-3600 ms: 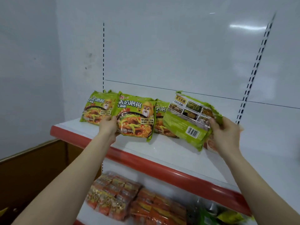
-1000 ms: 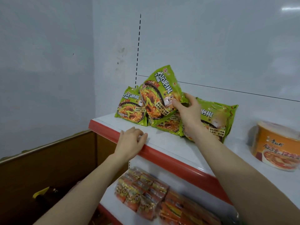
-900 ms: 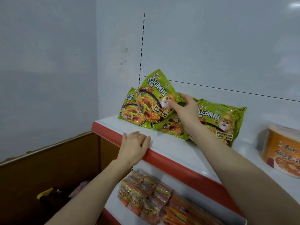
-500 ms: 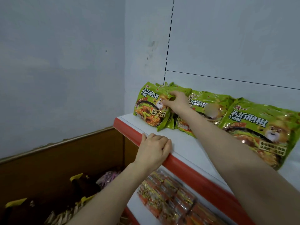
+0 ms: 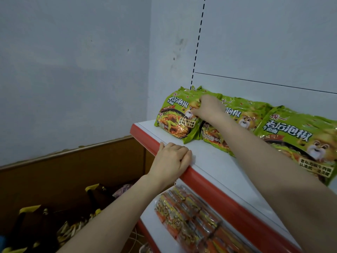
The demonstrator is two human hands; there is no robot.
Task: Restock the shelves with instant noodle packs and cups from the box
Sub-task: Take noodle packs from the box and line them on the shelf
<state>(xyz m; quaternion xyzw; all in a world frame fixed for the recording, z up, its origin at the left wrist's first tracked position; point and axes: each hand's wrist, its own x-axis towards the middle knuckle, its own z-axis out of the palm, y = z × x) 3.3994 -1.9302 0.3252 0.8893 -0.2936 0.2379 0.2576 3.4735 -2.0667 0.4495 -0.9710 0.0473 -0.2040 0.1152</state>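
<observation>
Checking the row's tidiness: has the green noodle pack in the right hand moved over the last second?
Yes. The green noodle pack has dropped from tilted to upright and slid left, now across the slotted upright's foot; the right hand grips it.

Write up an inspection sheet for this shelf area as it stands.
Surface: white upper shelf with red front edge.
Job's things: at least three green noodle packs lean at the back: leftmost green pack, middle pack, right pack; orange packs on the lower shelf.
Clutter: dark bags with yellow trim, low on the left.
Hands: left hand grips the red front edge; right hand holds the leftmost green pack's upper right corner.
Cables: possibly a thin pale cord beside the lower shelf.
Surroundings: grey wall, brown panel.
</observation>
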